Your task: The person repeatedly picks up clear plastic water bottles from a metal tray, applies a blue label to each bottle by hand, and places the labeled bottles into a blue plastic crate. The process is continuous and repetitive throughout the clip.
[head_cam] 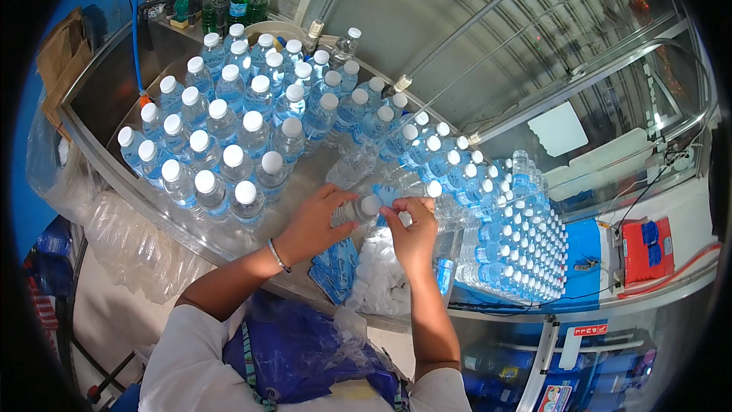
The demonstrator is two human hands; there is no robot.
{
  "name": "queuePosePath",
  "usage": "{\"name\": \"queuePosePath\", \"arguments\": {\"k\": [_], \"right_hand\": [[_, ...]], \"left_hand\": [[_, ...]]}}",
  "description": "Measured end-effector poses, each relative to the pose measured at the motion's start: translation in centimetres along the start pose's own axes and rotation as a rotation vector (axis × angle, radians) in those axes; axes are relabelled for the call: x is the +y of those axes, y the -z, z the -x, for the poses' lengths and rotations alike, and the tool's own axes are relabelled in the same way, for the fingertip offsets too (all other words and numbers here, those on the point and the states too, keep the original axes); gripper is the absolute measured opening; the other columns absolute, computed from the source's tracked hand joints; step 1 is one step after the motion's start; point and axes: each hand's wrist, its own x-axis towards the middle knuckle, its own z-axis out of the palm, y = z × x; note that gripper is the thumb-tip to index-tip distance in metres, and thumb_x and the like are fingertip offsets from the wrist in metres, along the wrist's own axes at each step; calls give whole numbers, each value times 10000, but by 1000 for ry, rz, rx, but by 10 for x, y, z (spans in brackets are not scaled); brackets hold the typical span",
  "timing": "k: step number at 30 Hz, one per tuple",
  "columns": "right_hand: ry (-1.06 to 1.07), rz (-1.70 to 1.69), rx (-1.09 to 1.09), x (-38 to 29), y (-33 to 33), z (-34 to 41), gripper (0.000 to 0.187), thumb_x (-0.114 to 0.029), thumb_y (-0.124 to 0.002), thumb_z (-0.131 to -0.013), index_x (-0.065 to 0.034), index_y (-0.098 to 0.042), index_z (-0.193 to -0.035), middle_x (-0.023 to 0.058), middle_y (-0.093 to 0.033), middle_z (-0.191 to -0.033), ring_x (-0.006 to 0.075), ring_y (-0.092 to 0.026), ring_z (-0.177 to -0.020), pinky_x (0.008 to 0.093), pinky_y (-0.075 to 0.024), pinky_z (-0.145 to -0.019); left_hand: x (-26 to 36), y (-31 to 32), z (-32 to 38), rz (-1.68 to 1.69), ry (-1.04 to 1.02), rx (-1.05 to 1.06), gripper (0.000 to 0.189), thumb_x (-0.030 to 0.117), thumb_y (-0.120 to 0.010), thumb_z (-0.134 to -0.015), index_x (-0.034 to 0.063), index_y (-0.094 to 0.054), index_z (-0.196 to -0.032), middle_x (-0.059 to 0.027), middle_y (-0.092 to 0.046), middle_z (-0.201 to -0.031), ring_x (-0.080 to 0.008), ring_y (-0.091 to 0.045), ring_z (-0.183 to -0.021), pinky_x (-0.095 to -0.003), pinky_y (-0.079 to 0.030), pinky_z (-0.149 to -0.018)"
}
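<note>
My left hand grips a clear plastic bottle with a white cap, tilted so the cap points right. At its cap end, my right hand pinches a blue plastic label sleeve between thumb and fingertips. Below my hands lie a stack of flat blue labels and a heap of white bottle caps. Capped, labelled water bottles stand in rows at the left and back of the steel counter. Bottles without visible labels lie on their sides just beyond my hands.
Many labelled bottles are packed at the right. The metal counter rim curves round the near side. A blue hose hangs at the left; green bottles stand behind. A red box sits at far right, and clear plastic bags hang lower left.
</note>
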Motion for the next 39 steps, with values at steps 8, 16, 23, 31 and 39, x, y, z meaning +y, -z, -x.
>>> {"name": "queuePosePath", "arguments": {"k": [8,16,23,31,39], "right_hand": [[-35,7,-325,-9,3,-12,178,-151,-834,-694,-87,-712,-807,61,-602,-845,246,-517,-917,374,-410,-808],[-67,-43,-369,-12,17,-16,202,-208,-839,-703,-80,-737,-821,82,-549,-960,274,-516,-965,383,-418,-823],[100,188,-373,-19,7,-15,200,-170,-830,-709,-64,-723,-840,88,-548,-1001,282,-536,-954,381,-444,-815],[-266,-25,-177,29,-14,51,122,-72,-741,-726,-44,-675,-824,93,-632,-980,333,-587,-933,448,-462,-771],[17,450,-346,78,-97,147,100,-207,-709,-730,-116,-722,-771,64,-630,-875,258,-532,-1032,434,-355,-850]], "left_hand": [[-5,-9,-12,24,-240,39,798,214,-791,-732,64,-415,-1420,-145,-525,-1338,-337,-490,-1255,-420,-380,-1061],[-12,-26,-21,112,-224,26,832,179,-793,-729,69,-372,-1439,-150,-503,-1375,-356,-491,-1244,-436,-403,-1035],[-18,-31,-23,169,-125,-40,878,152,-799,-712,82,-340,-1458,-139,-549,-1338,-352,-505,-1243,-431,-407,-1038],[-51,-42,-14,118,-71,5,914,158,-817,-710,86,-316,-1471,-144,-567,-1313,-357,-521,-1226,-425,-419,-1030],[-80,-59,-6,39,-25,20,916,198,-828,-709,61,-316,-1456,-185,-549,-1308,-373,-530,-1205,-425,-433,-1014]]}}
